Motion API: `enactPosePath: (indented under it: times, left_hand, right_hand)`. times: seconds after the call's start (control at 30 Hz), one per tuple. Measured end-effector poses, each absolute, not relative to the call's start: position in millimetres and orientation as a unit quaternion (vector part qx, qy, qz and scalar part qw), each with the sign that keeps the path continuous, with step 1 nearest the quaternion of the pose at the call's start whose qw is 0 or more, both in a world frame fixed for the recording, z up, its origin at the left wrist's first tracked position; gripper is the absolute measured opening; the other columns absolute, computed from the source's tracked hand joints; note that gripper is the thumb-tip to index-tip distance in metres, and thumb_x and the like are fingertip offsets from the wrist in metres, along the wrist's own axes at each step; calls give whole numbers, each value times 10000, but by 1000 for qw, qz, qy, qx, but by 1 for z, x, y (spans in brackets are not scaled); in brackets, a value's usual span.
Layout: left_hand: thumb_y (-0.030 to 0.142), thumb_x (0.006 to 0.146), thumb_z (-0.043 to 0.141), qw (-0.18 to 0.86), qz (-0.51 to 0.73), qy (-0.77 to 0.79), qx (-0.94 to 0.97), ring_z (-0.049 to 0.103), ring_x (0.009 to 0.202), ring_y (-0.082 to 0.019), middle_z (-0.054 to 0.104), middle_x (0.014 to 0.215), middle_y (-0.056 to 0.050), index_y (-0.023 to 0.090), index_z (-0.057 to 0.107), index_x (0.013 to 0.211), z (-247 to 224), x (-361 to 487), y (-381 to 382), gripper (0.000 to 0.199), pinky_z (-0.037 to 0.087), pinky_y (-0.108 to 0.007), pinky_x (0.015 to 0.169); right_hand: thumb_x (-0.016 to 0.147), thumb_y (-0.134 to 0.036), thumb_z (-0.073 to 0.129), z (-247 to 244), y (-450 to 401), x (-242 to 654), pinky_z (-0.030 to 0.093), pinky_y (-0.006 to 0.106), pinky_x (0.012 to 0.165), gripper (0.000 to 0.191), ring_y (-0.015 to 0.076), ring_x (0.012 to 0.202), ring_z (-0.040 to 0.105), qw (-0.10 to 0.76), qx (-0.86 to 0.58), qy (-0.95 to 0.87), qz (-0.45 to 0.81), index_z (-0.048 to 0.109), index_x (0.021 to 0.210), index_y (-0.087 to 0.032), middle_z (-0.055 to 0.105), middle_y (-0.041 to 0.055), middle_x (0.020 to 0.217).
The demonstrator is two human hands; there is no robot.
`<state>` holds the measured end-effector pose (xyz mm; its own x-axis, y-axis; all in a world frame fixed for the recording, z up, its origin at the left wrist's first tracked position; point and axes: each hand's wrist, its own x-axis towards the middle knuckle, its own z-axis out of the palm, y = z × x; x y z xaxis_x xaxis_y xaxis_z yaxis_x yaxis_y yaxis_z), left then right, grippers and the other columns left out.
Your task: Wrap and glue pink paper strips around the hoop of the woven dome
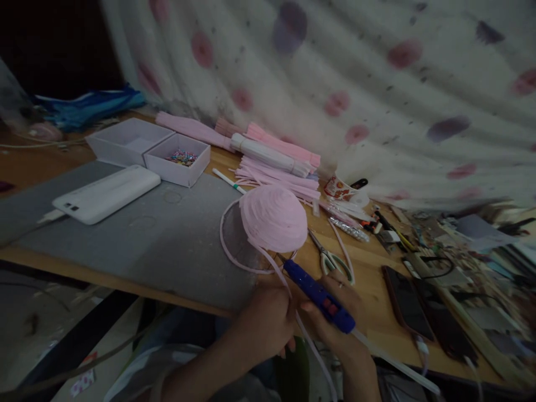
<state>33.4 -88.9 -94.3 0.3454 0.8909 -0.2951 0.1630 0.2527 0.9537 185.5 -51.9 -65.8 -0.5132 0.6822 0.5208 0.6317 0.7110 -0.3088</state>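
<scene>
A pale pink dome of coiled pipe cleaner (274,218) sits in front of me at the grey mat's right edge. From it a long pink pipe cleaner strand (272,262) runs down past my hands, and another loop curves out to the left. My left hand (270,318) is closed around the strand below the dome, its fingertips curled under. In my right hand (337,307) is a blue glue gun (318,296), its nozzle toward the dome's lower edge. A clear glue stick (397,360) pokes out of the gun's back. Scissors (330,259) lie just beyond my right hand.
Left are a white power bank (106,192) and a white box of small beads (180,156). Pipe cleaner bundles (276,153) lie behind the dome. Two phones (408,301) with cables rest at right, near a cluttered heap (469,279). A flowered curtain (335,67) hangs behind.
</scene>
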Motion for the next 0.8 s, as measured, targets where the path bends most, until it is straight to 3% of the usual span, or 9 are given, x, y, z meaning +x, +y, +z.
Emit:
enactPosePath:
  times: [0.23, 0.63, 0.8]
  left_hand:
    - [279, 864, 364, 610, 288, 505, 538, 510, 348, -147, 550, 459, -12, 194, 554, 616, -94, 33, -89, 324, 399, -235, 349]
    - [211, 851, 365, 626, 302, 483, 532, 501, 353, -122, 506, 465, 25, 191, 540, 697, -98, 34, -87, 234, 395, -197, 338]
    - [281, 897, 354, 616, 279, 509, 533, 476, 329, -119, 500, 449, 22, 198, 515, 675, -92, 33, -89, 287, 378, -202, 329]
  right_hand:
    - [874, -478, 591, -67, -51, 191, 303, 299, 494, 304, 163, 543, 449, 305, -372, -876, 38, 485, 717, -240, 469, -27, 587]
    - [887, -505, 575, -62, -55, 184, 322, 296, 504, 347, 164, 561, 459, 316, -375, -870, 53, 496, 689, -232, 478, -18, 587]
    - [861, -442, 623, -64, -57, 188, 368, 297, 515, 244, 177, 573, 526, 305, -415, -855, 64, 536, 756, -240, 546, -9, 630]
